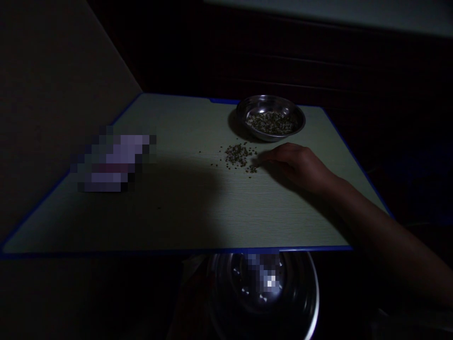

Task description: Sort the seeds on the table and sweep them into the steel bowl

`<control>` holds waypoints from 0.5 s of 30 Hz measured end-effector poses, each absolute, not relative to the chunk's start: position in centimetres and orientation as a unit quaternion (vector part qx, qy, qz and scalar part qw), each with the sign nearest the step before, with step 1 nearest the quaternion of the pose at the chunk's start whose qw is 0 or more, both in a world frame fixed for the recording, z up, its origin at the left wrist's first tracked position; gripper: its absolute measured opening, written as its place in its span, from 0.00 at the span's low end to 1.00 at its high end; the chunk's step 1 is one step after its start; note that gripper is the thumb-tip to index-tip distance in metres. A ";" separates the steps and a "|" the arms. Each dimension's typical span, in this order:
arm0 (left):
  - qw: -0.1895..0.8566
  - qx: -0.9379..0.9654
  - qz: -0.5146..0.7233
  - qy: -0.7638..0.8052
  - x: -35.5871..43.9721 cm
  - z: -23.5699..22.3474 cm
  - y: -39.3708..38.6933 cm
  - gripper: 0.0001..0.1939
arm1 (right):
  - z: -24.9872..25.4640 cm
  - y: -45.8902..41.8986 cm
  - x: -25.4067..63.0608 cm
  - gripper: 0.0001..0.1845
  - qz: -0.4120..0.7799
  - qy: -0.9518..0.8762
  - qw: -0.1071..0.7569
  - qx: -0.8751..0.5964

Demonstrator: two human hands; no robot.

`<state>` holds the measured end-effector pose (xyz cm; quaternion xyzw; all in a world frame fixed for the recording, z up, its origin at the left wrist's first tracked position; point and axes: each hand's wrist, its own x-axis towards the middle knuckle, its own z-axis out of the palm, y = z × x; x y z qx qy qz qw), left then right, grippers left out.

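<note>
My right hand reaches in from the right, low over the table. Its fingers are bent and drawn together, with the tips at the right edge of a small loose pile of seeds or grains; whether anything is pinched between them is too dark to see. Just behind it stands a shallow metal bowl holding more greenish and pale seeds. Below the table's front edge is a larger shiny metal bowl, partly hidden by the tabletop. A dim reddish shape at its left side seems to be my left hand, fingers lost in shadow.
The pale wood-grain tabletop has a blue rim. A blurred-out flat purplish-white item lies at its left edge. A wall borders the left side, and dark furniture rises behind. Much of the room is in deep shadow.
</note>
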<state>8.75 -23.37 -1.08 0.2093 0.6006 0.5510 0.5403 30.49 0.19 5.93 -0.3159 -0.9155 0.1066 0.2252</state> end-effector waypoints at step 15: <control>0.543 0.196 0.551 0.602 9.1 -1.2 -23.6 0.17 | 7.1 -1.8 30.7 0.18 0.148 -0.927 0.166 -0.301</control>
